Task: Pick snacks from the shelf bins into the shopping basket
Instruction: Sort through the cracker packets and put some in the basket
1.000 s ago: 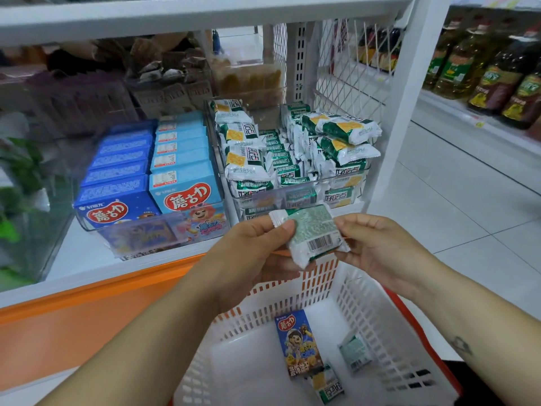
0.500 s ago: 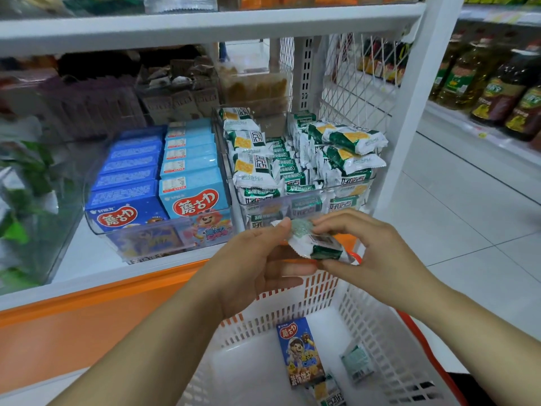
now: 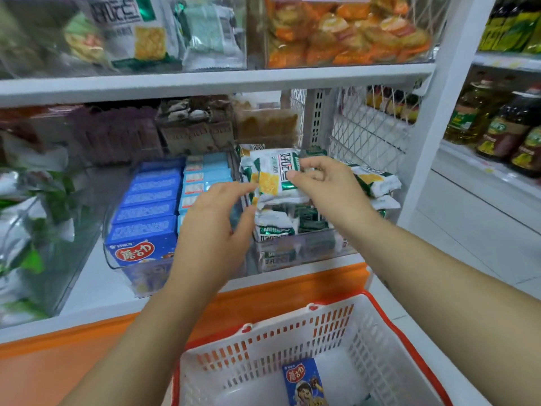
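Note:
A green-and-white cracker pack (image 3: pixel 275 178) is held over the clear shelf bin (image 3: pixel 304 249) that is full of the same packs. My right hand (image 3: pixel 325 186) pinches its right end from above. My left hand (image 3: pixel 216 221) reaches to its left edge, with fingertips above and thumb below that edge. The white shopping basket (image 3: pixel 292 341) with a red rim sits low in front of the shelf. A blue snack box (image 3: pixel 304 382) lies inside it.
A clear bin of blue snack boxes (image 3: pixel 146 218) stands left of the cracker bin. Bagged snacks (image 3: pixel 137 33) and orange packs (image 3: pixel 345 30) fill the shelf above. A wire mesh side panel (image 3: pixel 369 127) closes the shelf's right end; oil bottles (image 3: pixel 503 133) stand beyond it.
Both hands have moved up and forward from above the basket to the cracker bin, with a pack now showing its printed front. The view has tilted up, so the basket sits lower.

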`<state>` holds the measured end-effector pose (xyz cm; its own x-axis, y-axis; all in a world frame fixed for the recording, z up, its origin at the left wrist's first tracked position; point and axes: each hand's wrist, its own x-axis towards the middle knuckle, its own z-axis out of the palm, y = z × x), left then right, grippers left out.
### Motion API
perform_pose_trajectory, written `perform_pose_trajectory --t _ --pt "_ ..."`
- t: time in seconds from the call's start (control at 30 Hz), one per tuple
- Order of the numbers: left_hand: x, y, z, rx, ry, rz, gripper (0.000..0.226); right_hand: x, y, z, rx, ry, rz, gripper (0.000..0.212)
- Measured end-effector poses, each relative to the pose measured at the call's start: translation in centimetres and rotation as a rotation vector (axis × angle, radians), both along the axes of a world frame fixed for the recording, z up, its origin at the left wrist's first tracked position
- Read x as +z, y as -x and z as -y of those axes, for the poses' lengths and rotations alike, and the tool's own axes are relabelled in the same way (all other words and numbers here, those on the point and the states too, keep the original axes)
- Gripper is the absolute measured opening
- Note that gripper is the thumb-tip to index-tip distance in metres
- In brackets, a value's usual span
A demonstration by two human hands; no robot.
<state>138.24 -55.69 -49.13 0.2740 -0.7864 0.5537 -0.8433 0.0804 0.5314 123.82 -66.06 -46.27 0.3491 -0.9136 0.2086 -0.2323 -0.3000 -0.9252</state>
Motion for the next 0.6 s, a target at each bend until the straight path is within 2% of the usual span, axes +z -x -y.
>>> perform_pose_trajectory --t 0.07,0.13,0.2,0.3,0.33,0.43,0.47,0.6 --pt "-0.2 -0.8 0.7 -0.004 -0.026 0.168 0.041 0.1 -2.4 1.3 -0.020 -0.028 0.004 0.034" --pt "-0.3 -1.1 1.2 0.017 -0.146 0.305 0.051 -0.2 -4.0 2.3 -0.035 -0.019 -0.061 0.037" --pt "-0.4 -1.2 1.5 0.052 -0.337 0.389 0.052 -0.4 -4.4 3.0 -0.032 0.028 -0.165 0.035" --pt "-1.0 -1.7 1.9 0.067 -0.444 0.468 0.055 0.4 -3.1 4.4 -0.002 0.079 -0.238 0.024" --pt "-1.0 -1.8 1.9 0.065 -0.445 0.464 0.055 0.9 -2.4 5.1 0.013 0.040 -0.235 0.025" --pt "-1.3 -2.0 1.9 0.076 -0.469 0.441 0.055 2.2 -0.8 6.9 0.098 -0.281 -0.123 0.027" --pt "-1.4 -2.1 1.9 0.084 -0.475 0.451 0.055 2.5 -0.6 7.3 0.129 -0.360 -0.146 0.026" --pt "-1.6 -1.9 1.8 0.091 -0.460 0.465 0.056 1.9 -1.1 8.0 0.214 -0.371 -0.624 0.030"
